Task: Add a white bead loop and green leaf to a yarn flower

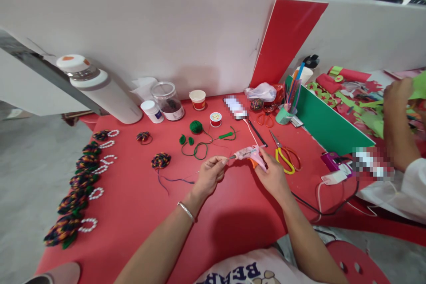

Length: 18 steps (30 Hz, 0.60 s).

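Glue gun (246, 153), pink and patterned, sits in the right hand (273, 181) at the middle of the head view, raised above the red table (133, 230). That hand is closed around its handle, with the body reaching out towards 9 o'clock from the grip and the nozzle (232, 157) just beside the left fingertips. The orange trigger (254, 163) shows under the body, at about 10 o'clock from the right palm.

It should handle as light, stiff plastic, easy to steady one-handed but a little front-heavy. The handle is the sound place to take hold; the metal tip may be hot, so skin is best kept off it.

The left hand (209, 175) is pinched narrow, thumb against fingers, apparently on a fine strand (229, 153) too thin to make out fully. Such a strand would be limp, prone to slip or snap, and best held close to its end.

Around the gun, yellow-handled scissors (282, 157) lie at 3 o'clock, a spool of red thread (215, 118) and a green yarn ball (196, 127) towards 11 and 10, and a multicoloured yarn rosette (161, 160) well apart at 9. That rosette looks soft and squashable, safest lifted by its sides.
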Each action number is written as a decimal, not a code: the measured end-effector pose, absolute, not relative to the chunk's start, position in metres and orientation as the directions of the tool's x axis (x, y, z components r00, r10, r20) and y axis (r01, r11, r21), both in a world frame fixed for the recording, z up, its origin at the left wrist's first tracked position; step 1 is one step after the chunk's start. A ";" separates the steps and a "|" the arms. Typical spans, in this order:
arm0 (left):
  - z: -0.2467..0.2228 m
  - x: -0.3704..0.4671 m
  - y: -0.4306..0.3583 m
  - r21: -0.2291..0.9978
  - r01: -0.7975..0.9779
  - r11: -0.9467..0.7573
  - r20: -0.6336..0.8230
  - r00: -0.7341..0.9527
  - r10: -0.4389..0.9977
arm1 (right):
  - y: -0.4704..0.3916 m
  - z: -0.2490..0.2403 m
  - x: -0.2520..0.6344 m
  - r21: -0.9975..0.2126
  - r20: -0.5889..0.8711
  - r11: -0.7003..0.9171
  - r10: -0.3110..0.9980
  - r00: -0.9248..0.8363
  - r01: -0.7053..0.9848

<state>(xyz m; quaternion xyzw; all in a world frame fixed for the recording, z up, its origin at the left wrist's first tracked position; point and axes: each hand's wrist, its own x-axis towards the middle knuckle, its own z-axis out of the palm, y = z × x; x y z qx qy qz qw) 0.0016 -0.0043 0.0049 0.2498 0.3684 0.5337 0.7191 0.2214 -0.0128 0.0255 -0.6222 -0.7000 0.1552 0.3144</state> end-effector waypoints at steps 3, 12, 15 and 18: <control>0.001 0.002 -0.005 0.780 -0.549 0.300 -0.254 0.160 0.954 | -0.011 0.024 0.221 -0.606 0.252 0.176 0.968 -0.023 0.776; -0.007 0.002 -0.006 0.817 -0.505 0.277 -0.224 0.164 0.961 | -0.011 0.021 0.222 -0.601 0.261 0.170 0.965 -0.009 0.781; -0.006 0.003 -0.007 0.829 -0.486 0.276 -0.222 0.166 0.961 | -0.011 0.020 0.222 -0.600 0.259 0.171 0.966 -0.013 0.782; -0.003 0.003 -0.006 0.812 -0.508 0.286 -0.240 0.157 0.958 | -0.011 0.019 0.222 -0.599 0.257 0.172 0.966 -0.016 0.782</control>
